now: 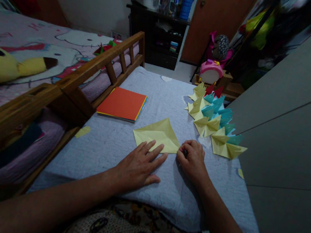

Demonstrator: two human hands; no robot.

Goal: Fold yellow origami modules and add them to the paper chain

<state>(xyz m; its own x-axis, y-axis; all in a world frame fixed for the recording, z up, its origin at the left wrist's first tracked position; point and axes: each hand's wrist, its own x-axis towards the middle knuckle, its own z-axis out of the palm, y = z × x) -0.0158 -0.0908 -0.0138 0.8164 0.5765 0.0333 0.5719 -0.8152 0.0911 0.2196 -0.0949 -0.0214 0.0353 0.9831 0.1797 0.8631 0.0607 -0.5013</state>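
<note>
A creased yellow paper sheet [160, 133] lies on the cloth-covered surface [171, 96] in front of me. My left hand [141, 163] rests with spread fingers, its fingertips on the sheet's lower edge. At the sheet's right corner, my right hand [192, 158] has its fingers curled in a pinch, holding that corner. A small dark thing shows between the thumb and fingers of this hand; what it is cannot be made out.
A stack of coloured paper [122, 103], orange on top, lies at the back left. Folded yellow pieces [206, 124], with teal and red ones, stand at the right. A wooden bed rail [100, 59] borders the left side, with a white panel [292, 147] at far right.
</note>
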